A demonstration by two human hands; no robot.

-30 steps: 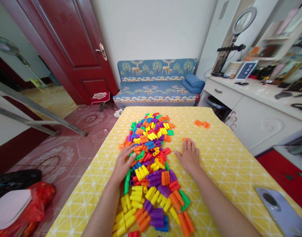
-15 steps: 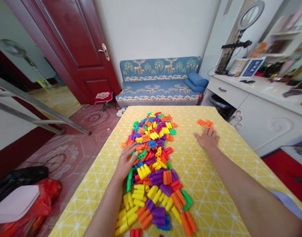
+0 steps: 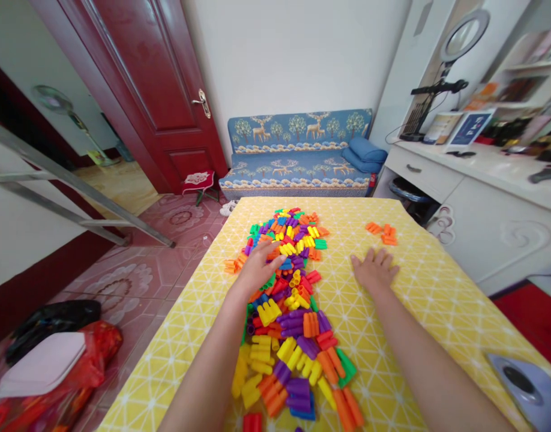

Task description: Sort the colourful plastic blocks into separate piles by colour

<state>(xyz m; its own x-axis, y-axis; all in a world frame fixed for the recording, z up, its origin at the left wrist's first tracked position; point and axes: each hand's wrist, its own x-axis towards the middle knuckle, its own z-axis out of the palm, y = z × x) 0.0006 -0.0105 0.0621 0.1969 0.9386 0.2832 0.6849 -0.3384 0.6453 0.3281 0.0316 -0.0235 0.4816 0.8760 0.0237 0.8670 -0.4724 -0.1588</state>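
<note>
A long heap of plastic toy blocks [image 3: 298, 330], shaped like joined tubes in yellow, orange, purple, red, green and blue, runs down the table. Over the heap's upper left part lies my left hand [image 3: 258, 268], fingers spread and partly covering blocks; whether it touches them I cannot tell. My right hand [image 3: 375, 270] is spread low over the tablecloth to the right, holding nothing. Just beyond its fingertips rest a few orange blocks [image 3: 389, 234], set apart from the heap.
A yellow patterned cloth covers the table [image 3: 347, 306]. Behind stands a blue sofa [image 3: 298, 159]; at right is a white dresser [image 3: 482, 198] with a ring light [image 3: 464, 36]. A red door [image 3: 158, 78], metal ladder [image 3: 95, 198] and red bag [image 3: 99, 348] are at left.
My right hand has drawn back from the orange blocks, leaving them on the cloth. My left hand has shifted up and right over the heap. The view has turned slightly.
</note>
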